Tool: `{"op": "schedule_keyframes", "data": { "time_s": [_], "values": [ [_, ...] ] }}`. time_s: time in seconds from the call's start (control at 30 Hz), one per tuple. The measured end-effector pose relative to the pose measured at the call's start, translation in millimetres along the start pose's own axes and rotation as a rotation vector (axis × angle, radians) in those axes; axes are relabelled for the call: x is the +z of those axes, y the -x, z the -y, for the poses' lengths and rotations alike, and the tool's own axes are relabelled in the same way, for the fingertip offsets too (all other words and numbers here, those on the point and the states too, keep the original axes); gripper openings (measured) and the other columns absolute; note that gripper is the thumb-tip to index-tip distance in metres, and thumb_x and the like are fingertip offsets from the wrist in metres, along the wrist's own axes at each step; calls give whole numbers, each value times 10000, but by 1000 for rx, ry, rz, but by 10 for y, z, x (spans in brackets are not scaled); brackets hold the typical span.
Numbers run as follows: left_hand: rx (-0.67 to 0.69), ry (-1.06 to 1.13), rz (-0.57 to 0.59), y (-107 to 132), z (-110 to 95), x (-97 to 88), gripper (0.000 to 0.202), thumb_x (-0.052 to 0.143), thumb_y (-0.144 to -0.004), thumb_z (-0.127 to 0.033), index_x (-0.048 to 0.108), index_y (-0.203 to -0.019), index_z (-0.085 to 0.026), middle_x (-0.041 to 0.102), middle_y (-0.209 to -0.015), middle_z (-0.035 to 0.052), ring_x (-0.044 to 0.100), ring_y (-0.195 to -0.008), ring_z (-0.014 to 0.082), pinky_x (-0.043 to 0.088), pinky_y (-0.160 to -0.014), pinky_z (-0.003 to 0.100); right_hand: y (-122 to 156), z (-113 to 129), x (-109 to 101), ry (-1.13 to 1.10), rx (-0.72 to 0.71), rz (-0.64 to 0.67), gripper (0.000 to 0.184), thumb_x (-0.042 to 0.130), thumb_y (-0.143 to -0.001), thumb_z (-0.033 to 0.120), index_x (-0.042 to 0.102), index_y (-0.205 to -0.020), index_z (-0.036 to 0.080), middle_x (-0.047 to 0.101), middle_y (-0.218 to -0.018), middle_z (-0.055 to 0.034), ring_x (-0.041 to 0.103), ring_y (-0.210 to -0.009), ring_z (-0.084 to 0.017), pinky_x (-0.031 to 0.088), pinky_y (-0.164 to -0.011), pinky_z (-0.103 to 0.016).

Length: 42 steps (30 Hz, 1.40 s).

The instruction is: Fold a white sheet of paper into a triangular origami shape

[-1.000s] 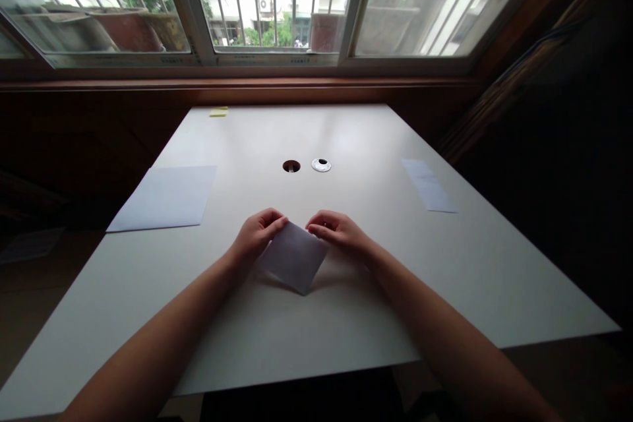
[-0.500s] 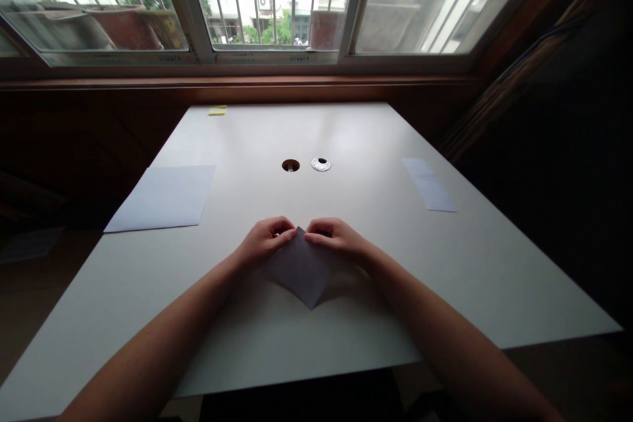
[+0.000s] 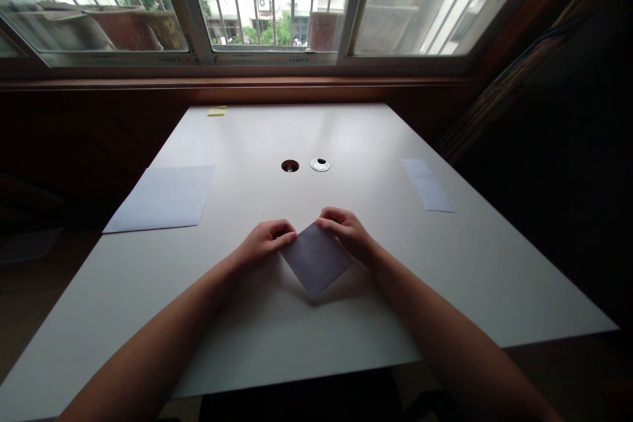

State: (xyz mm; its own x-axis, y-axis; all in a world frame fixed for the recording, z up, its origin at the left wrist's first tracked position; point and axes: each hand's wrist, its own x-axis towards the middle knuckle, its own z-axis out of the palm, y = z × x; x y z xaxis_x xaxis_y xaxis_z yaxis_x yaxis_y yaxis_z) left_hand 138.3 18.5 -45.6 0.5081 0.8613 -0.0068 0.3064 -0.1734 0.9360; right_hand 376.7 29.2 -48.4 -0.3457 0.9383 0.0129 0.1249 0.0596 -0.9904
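Note:
A square-looking piece of paper (image 3: 316,260) is held up over the front half of the white table (image 3: 277,336), one corner pointing down toward me. My left hand (image 3: 267,241) pinches its upper left edge between thumb and fingers. At the top corner, my right hand (image 3: 346,231) is closed on the paper, thumb on the near face. The paper's lower corner is close to the tabletop and casts a shadow; whether it touches I cannot tell. Folds or layers in it are hard to make out.
A larger white sheet (image 3: 161,198) lies at the left edge, and a narrow paper strip (image 3: 428,184) at the right. Beyond my hands are a round cable hole (image 3: 290,166) and its ring-shaped cover (image 3: 320,165). A yellow slip (image 3: 216,111) lies near the back edge under the window.
My right hand has moved up and to the right, away from my left hand, with the paper's top corner. The paper has shifted right and shows more of its face.

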Motion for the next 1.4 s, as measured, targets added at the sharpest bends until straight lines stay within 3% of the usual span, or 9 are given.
{"op": "schedule_keyframes", "data": {
  "time_s": [0.17, 0.5, 0.63, 0.7, 0.77, 0.9, 1.07, 1.4],
  "values": [
    [-48, 164, 0, 12, 75, 6, 351, 579, -885, -495, 634, -869, -149, 639, -705, 31, 609, -656, 153, 481, -637, 267, -16, -26, -65, -120, 30, -111, 289, 659, -791, 432, 537, -678, 196, 419, -599, 36, 348, -545, -113, 251, -508, -261],
    [-51, 318, -134, 14, 160, -35, 319, 624, -866, -460, 601, -864, -142, 640, -721, 30, 624, -651, 141, 533, -619, 273, -34, -41, -159, -140, 15, -248, 274, 630, -793, 439, 510, -685, 218, 378, -600, 28, 346, -558, -132, 286, -513, -271],
    [5, 367, -245, 4, 94, -20, 336, 622, -865, -464, 593, -988, -153, 655, -952, 73, 639, -872, 185, 572, -691, 304, -50, -65, -125, -163, -11, -210, 272, 646, -813, 434, 556, -698, 205, 405, -612, 33, 360, -564, -120, 294, -533, -268],
    [-4, 365, -240, 8, 59, -8, 379, 637, -857, -464, 595, -1077, -157, 655, -1051, 91, 632, -935, 194, 569, -736, 310, -54, -63, -97, -145, -19, -174, 278, 647, -825, 445, 584, -717, 196, 433, -624, 30, 381, -575, -117, 304, -542, -264],
    [-36, 336, -174, 14, 48, 2, 402, 649, -852, -467, 615, -1098, -151, 674, -1012, 85, 640, -885, 183, 550, -744, 297, -57, -55, -71, -114, -15, -135, 298, 647, -829, 472, 606, -739, 191, 470, -636, 24, 413, -592, -123, 326, -554, -265],
    [-69, 277, -85, 19, 87, 7, 359, 681, -826, -477, 667, -930, -134, 666, -788, 39, 633, -724, 155, 512, -676, 261, -60, -58, -33, -122, -7, -81, 334, 643, -833, 522, 627, -789, 191, 526, -669, 14, 458, -615, -133, 361, -576, -270],
    [-101, 387, -170, 3, 108, -12, 336, 709, -809, -453, 652, -886, -131, 667, -766, 30, 638, -710, 152, 525, -661, 252, -67, -110, -8, -135, 43, -18, 346, 683, -806, 527, 638, -812, 184, 576, -715, 0, 505, -641, -143, 362, -576, -264],
    [-108, 431, -211, -5, 130, -15, 388, 613, -874, -495, 687, -893, -114, 667, -755, 56, 648, -697, 175, 576, -626, 296, -71, -141, -23, -22, 25, -71, 356, 662, -824, 530, 608, -759, 185, 513, -646, 23, 460, -602, -129, 322, -551, -260]
  ]
}}
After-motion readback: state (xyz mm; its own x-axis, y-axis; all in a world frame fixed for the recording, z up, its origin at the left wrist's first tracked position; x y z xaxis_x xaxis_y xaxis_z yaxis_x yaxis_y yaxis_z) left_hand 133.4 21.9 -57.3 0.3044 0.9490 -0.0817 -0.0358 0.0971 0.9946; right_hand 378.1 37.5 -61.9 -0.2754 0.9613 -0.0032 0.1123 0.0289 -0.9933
